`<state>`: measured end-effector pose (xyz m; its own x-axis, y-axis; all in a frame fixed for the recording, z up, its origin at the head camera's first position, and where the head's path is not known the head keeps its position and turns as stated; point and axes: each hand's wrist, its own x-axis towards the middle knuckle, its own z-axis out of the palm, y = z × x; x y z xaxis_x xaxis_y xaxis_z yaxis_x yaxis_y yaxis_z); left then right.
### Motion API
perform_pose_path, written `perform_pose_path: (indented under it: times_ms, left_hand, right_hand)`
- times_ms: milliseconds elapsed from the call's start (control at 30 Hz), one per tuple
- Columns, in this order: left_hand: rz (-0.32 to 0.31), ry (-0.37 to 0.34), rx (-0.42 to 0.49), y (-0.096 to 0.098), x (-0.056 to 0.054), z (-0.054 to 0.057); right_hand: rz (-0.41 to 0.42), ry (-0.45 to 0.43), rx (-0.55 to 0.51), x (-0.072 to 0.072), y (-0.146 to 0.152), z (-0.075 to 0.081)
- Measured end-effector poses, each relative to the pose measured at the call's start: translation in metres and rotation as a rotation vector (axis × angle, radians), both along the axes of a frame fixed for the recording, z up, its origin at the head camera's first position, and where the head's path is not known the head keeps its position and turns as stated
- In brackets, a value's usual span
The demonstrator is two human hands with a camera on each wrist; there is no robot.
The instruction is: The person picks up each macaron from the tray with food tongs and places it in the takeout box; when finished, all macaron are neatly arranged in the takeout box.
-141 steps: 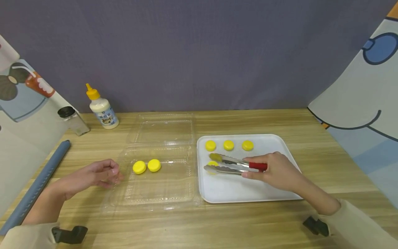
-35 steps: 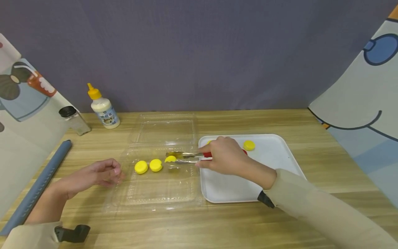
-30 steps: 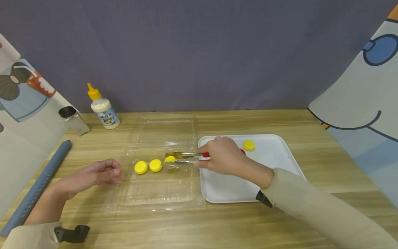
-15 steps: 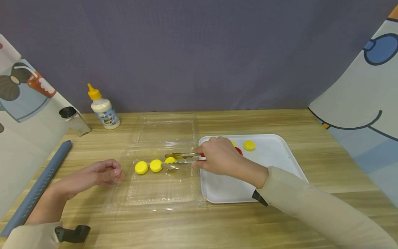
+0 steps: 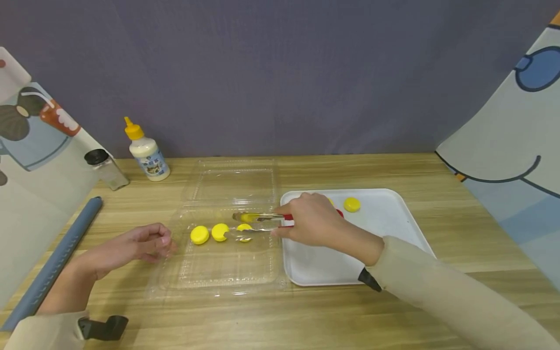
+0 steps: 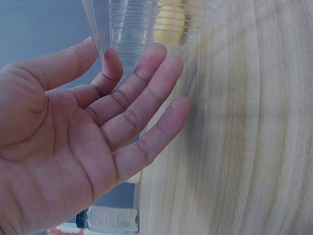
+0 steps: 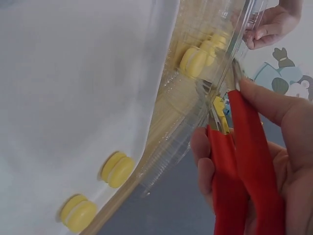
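My right hand [image 5: 315, 219] grips red-handled metal tongs [image 7: 244, 152] over the clear plastic container [image 5: 218, 272]. The tongs' tips are spread around a yellow macaron [image 5: 244, 227], partly covered by the near tip. To its left, a macaron [image 5: 220, 232] and another macaron [image 5: 200, 235] sit in a row in the container. My left hand [image 5: 131, 248] is at the container's left edge; in the left wrist view, its thumb and index finger pinch the thin rim [image 6: 93, 22]. The other fingers extend loosely.
Right of the container lies a white tray [image 5: 372, 243] with macarons, including one at its back [image 5: 352, 204]; my right hand hides part of it. A squeeze bottle [image 5: 149, 158], a black-capped jar [image 5: 107, 170] and a grey-blue bar [image 5: 57, 257] stand or lie at left.
The tongs have carried a macaron from the tray left into the container. Over the last half second their tips have spread apart around it. My left hand has stayed in place.
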<state>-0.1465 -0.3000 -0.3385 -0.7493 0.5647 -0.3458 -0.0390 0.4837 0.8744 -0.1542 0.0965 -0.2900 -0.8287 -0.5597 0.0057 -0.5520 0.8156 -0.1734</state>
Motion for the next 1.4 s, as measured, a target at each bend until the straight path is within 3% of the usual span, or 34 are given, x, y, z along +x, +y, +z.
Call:
perform_pose_path:
  times_ms: [233, 500, 933, 1233, 1400]
  left_hand:
    - [-0.003, -0.001, 0.002, 0.001, 0.000, 0.001]
    - [-0.003, 0.007, 0.004, 0.001, 0.001, 0.001]
    - [0.002, -0.002, 0.007, 0.001, 0.000, 0.001]
    - [0.001, 0.001, -0.009, 0.001, 0.000, 0.002]
    - [-0.004, -0.008, -0.008, 0.001, -0.001, 0.002]
  right_hand:
    - [0.009, -0.083, -0.155, 0.001, 0.017, -0.004]
    - [0.032, -0.112, -0.267, 0.000, 0.041, -0.006]
    - [-0.057, -0.138, -0.316, 0.004, 0.084, -0.004]
    - [-0.130, -0.060, -0.303, 0.008, 0.119, 0.000]
    - [-0.200, -0.069, -0.315, 0.008, 0.138, 0.001]
